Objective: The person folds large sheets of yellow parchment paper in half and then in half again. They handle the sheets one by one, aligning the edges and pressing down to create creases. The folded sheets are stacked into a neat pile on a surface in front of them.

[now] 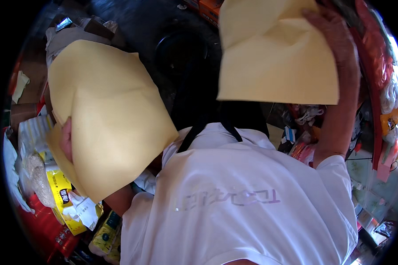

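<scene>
Two pieces of tan kraft paper are held up, one on each side of my white shirt. My left hand [67,140] is shut on the left kraft paper sheet [109,116]; the sheet bulges and hides most of the hand, and a further tan layer shows behind it. At the upper right my right hand [333,36] is at the side edge of the right kraft paper sheet [275,66], which is creased near the fingers. The thumb side of that hand is partly hidden, but the sheet hangs from it.
At the left lie a yellow printed packet [60,188], a clear bag of grains [38,180] and a red package [43,225]. A dark round basin [180,49] stands on the floor ahead. Plastic bags [308,114] and a glass-like surface [378,185] are at the right.
</scene>
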`<action>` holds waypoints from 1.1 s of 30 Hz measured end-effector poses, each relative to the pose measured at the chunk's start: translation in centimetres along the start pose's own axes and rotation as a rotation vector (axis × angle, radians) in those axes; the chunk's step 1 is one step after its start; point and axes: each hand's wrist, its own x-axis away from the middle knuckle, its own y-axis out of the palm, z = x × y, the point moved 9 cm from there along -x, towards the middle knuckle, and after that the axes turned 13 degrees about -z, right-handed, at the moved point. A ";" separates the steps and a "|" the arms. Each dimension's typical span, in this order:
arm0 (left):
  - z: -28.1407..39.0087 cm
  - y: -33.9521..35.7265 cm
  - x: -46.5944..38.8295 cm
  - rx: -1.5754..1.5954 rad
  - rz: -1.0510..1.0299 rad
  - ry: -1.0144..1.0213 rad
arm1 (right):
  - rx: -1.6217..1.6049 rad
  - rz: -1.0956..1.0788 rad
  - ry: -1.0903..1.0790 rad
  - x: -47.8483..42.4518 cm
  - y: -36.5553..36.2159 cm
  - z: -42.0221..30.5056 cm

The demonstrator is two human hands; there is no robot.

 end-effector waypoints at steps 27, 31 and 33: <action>-23.2 33.4 -7.2 -0.894 -0.992 0.028 | 0.377 0.248 -0.192 8.7 -5.7 -12.1; -24.4 32.9 -6.5 -0.432 -0.679 -0.436 | 0.243 0.039 -0.116 5.6 -4.9 -10.9; -25.5 32.3 -4.7 -0.034 -0.517 -0.762 | 0.382 0.048 -0.086 4.3 -2.5 -12.3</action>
